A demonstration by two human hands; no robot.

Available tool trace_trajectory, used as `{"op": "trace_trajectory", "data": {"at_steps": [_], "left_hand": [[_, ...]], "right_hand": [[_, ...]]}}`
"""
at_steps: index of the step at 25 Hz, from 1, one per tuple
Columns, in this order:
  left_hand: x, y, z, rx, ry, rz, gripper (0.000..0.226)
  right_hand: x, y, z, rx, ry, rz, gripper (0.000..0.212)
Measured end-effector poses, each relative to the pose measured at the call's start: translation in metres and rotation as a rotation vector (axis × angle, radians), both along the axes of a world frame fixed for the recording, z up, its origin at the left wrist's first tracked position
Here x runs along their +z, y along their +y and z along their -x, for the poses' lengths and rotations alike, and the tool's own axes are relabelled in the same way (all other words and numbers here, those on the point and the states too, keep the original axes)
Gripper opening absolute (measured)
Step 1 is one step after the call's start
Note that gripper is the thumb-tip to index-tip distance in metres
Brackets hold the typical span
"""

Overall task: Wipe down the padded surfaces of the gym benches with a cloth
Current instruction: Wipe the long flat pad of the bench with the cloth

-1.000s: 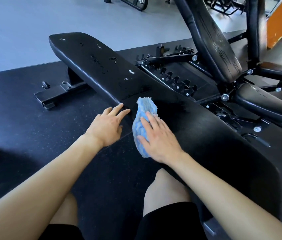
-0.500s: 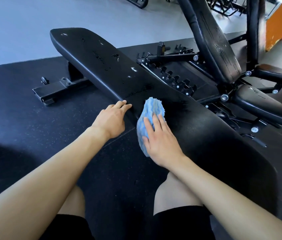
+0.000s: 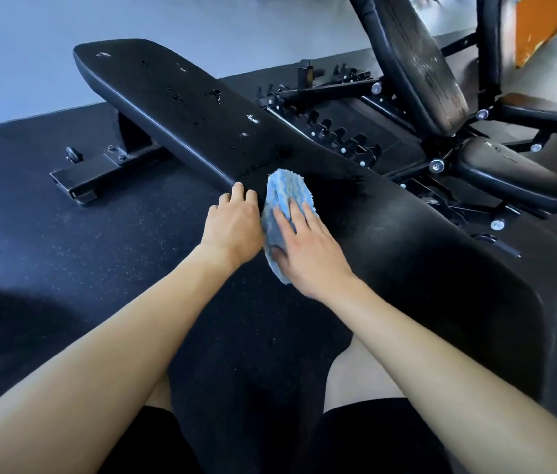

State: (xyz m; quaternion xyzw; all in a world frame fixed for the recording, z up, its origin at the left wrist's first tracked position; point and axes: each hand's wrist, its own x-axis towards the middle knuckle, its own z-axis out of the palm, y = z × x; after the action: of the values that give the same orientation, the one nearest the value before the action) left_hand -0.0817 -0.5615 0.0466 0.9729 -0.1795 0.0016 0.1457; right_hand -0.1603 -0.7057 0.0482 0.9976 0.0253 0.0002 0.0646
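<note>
One blue cloth [image 3: 286,189] under right hand [image 3: 308,255] on bench pad [image 3: 414,248]

this is a gym, in what looks like its free-weights corner. a long flat weight bench [image 3: 174,97] with black vinyl padding stands on a steel foot that has a small transport wheel [image 3: 72,154]. just beside it is an adjustable bench [image 3: 417,73], its backrest raised steeply above a notched steel ladder rail [image 3: 335,131]. underfoot lies black speckled rubber matting [image 3: 65,241], edged by smooth grey floor [image 3: 65,46].
</note>
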Motion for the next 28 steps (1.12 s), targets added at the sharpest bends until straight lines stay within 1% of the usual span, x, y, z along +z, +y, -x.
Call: {"op": "trace_trajectory", "data": {"at_steps": [1,3,4,6,7,9,10,11,12,14,16,18,19,21,22,23,24,26,28], "left_hand": [[0.000,-0.007,0.002,0.021,-0.009,-0.007,0.041],[-0.002,-0.017,0.003,0.039,-0.028,-0.046,0.044],[-0.003,-0.019,0.002,0.033,-0.041,-0.078,0.048],[-0.005,-0.020,0.000,0.023,-0.061,-0.125,0.052],[-0.006,-0.020,-0.001,0.018,-0.067,-0.138,0.051],[-0.005,-0.023,-0.002,0.013,-0.073,-0.162,0.049],[-0.004,-0.025,-0.001,0.011,-0.076,-0.171,0.047],[-0.004,-0.026,-0.001,0.011,-0.080,-0.176,0.045],[-0.004,-0.026,-0.001,0.010,-0.078,-0.177,0.043],[-0.004,-0.025,-0.002,-0.003,-0.056,-0.176,0.042],[-0.006,-0.024,-0.003,-0.012,-0.043,-0.180,0.044],[-0.006,-0.022,-0.004,-0.012,-0.039,-0.177,0.047],[-0.006,-0.022,-0.004,-0.011,-0.041,-0.175,0.048],[-0.007,-0.022,-0.003,-0.009,-0.042,-0.173,0.049],[-0.006,-0.022,-0.003,-0.010,-0.042,-0.174,0.049],[-0.006,-0.021,-0.003,-0.010,-0.042,-0.175,0.049],[-0.005,-0.021,-0.002,-0.009,-0.042,-0.172,0.048],[-0.004,-0.019,-0.002,-0.010,-0.049,-0.156,0.046],[-0.003,-0.017,-0.001,-0.024,-0.059,-0.138,0.043]], "right_hand": [[0.002,-0.015,0.017,0.029,0.015,-0.028,0.070],[0.008,-0.052,0.042,-0.002,0.047,-0.122,0.067],[0.014,-0.069,0.050,-0.058,0.049,-0.159,0.066],[0.015,-0.101,0.051,-0.238,0.040,-0.197,0.065],[0.012,-0.110,0.045,-0.335,0.039,-0.204,0.067],[-0.002,-0.102,0.027,-0.421,0.049,-0.155,0.091],[-0.009,-0.085,0.020,-0.405,0.058,-0.128,0.095],[-0.014,-0.064,0.018,-0.395,0.047,-0.120,0.092],[-0.016,-0.048,0.021,-0.359,0.060,-0.130,0.084],[-0.001,-0.037,0.050,-0.210,0.058,-0.144,0.069],[0.015,-0.056,0.080,-0.099,0.020,-0.150,0.062],[0.015,-0.097,0.086,-0.210,-0.004,-0.136,0.058],[0.011,-0.115,0.082,-0.330,-0.005,-0.124,0.059],[-0.005,-0.126,0.063,-0.519,0.000,-0.118,0.075],[-0.013,-0.117,0.052,-0.540,0.000,-0.121,0.083],[-0.017,-0.098,0.043,-0.523,-0.001,-0.119,0.086],[-0.017,-0.076,0.037,-0.487,0.004,-0.141,0.084],[-0.007,-0.040,0.041,-0.341,0.026,-0.156,0.072],[0.009,-0.041,0.052,-0.190,0.043,-0.166,0.064]]}}
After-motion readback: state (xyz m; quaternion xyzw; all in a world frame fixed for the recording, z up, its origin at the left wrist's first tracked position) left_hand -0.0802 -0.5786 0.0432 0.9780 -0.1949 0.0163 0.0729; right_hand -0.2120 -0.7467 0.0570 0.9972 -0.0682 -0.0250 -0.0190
